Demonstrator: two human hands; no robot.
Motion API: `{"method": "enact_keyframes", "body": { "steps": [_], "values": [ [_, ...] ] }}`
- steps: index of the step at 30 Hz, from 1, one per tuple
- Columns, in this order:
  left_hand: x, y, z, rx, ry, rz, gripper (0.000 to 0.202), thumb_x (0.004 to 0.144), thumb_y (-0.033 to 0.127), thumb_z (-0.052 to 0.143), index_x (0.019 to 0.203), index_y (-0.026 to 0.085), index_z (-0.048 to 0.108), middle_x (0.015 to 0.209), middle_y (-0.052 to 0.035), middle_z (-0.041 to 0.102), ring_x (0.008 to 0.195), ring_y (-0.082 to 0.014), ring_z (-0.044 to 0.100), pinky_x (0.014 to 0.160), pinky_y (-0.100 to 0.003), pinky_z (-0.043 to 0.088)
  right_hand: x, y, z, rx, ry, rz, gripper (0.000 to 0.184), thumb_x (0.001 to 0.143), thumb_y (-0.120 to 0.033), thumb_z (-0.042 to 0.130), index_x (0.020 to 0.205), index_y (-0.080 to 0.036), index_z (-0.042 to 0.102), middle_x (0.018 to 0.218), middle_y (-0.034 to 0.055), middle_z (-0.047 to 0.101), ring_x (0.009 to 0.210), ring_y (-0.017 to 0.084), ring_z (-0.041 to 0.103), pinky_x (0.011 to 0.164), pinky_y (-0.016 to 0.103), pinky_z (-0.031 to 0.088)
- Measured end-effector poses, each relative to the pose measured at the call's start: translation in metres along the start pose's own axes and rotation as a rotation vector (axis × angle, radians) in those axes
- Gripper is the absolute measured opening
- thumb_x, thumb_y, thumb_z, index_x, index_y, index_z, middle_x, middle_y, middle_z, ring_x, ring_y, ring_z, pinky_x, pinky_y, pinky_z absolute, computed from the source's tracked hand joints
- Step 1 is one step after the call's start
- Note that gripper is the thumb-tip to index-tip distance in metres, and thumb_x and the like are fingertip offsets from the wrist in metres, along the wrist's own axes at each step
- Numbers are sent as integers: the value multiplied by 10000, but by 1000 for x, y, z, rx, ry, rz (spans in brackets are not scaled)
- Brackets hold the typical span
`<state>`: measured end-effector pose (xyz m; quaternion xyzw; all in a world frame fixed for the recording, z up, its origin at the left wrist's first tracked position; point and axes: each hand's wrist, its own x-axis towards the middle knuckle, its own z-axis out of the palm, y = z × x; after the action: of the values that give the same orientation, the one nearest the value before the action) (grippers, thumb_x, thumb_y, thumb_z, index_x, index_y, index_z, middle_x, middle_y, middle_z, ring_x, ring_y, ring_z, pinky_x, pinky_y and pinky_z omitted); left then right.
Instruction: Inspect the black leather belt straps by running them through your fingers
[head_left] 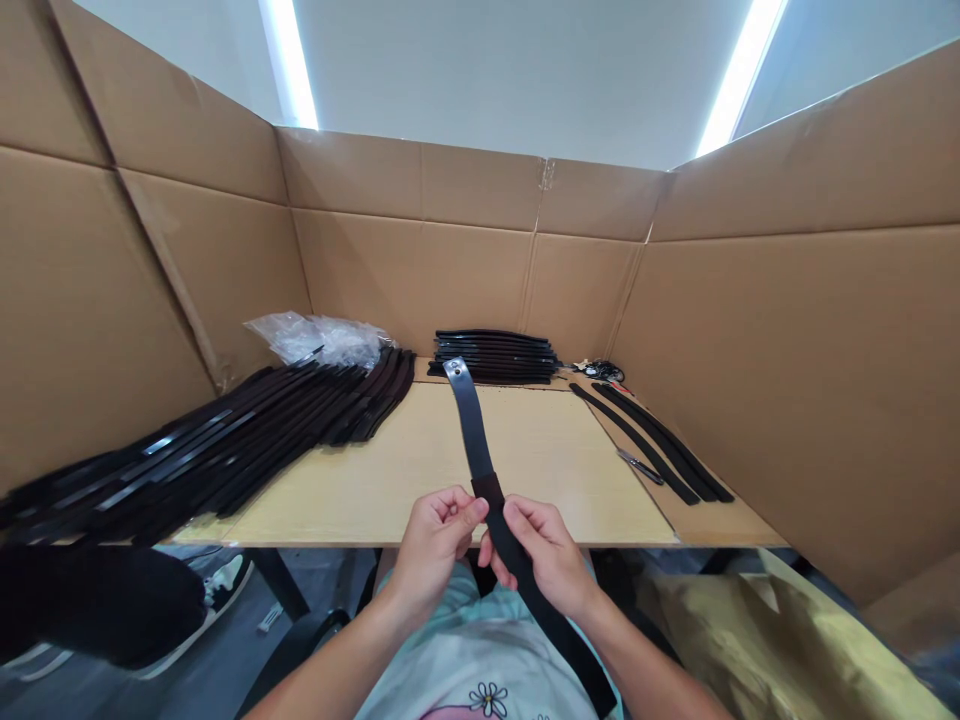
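Between my two hands runs a long black strap [471,425]; its upper part is smooth and shiny, with metal-looking studs at the tip. A dark fabric sleeve [517,565] covers the lower part and hangs down over my lap. My left hand [442,540] pinches the left side of the sleeve near its upper end, thumb on top. Opposite it, my right hand [551,555] grips the right edge between thumb and curled fingers. The strap's bare end points away from me over the table, tilted slightly left.
Many black strips [247,440] lie piled along the left, beside crumpled clear plastic [322,338]. A stack of black strips [491,357] sits against the back cardboard wall [412,260]. On the right are several loose strips [652,440], a small cutter-like tool [640,466] and tangled cords [600,371].
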<state>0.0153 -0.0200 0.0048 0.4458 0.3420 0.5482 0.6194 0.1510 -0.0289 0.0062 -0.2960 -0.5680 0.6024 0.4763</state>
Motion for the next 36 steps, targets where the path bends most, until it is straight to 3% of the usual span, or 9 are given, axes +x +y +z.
{"method": "enact_keyframes", "body": {
  "steps": [9,14,18,21,24,27,31,33,36],
  "values": [
    [1,-2,3,82,88,-3,499,596,530,747,513,180,401,383,112,277,379,-33,156,391,-197,98,2,5,4,-150,208,-3,538,846,-585,450,589,-127,562,439,10,546,316,64,431,318,171,316],
    [6,-4,2,126,180,62,479,629,507,732,497,175,413,376,89,348,366,-36,214,375,-192,130,5,4,0,-77,143,27,486,820,-564,514,685,-113,637,525,21,583,411,81,471,410,202,368],
    [10,-2,0,86,116,19,424,597,473,760,531,155,488,424,67,437,360,-28,234,369,-191,135,10,4,-5,-36,91,1,370,762,-484,640,784,-118,685,606,2,579,490,74,444,467,203,365],
    [12,0,-3,41,99,-12,420,487,385,838,563,153,496,427,100,383,368,-19,223,378,-180,128,12,6,-8,-8,52,-4,310,725,-405,710,870,-132,683,692,-1,595,526,62,424,489,190,382],
    [13,0,-6,32,59,-48,440,450,334,858,568,153,476,424,119,336,369,-9,197,387,-174,104,10,7,-9,4,41,15,302,688,-381,747,830,-132,654,694,-5,595,505,61,453,468,192,425],
    [13,-2,-9,36,-17,-58,427,501,365,835,571,153,471,411,121,323,358,-9,199,390,-174,108,7,6,-7,26,40,28,330,637,-373,784,755,-149,572,646,-30,586,447,72,501,428,215,468],
    [13,-6,-12,22,-137,-49,393,611,415,769,590,159,470,433,48,488,366,-46,336,402,-186,180,5,2,-4,32,36,19,376,663,-382,768,736,-178,460,607,-16,638,457,100,572,434,204,447],
    [12,-6,-12,41,-152,-32,385,648,423,741,596,160,465,456,18,544,363,-41,315,395,-187,148,4,1,-3,37,55,-18,371,711,-408,727,740,-187,430,624,6,669,440,86,558,432,188,399],
    [11,-4,-10,68,-121,11,391,671,439,718,594,170,445,409,56,486,350,-27,217,387,-188,92,4,1,-2,71,86,-39,357,801,-490,605,727,-191,425,610,12,667,412,74,511,437,195,363]
  ]
}}
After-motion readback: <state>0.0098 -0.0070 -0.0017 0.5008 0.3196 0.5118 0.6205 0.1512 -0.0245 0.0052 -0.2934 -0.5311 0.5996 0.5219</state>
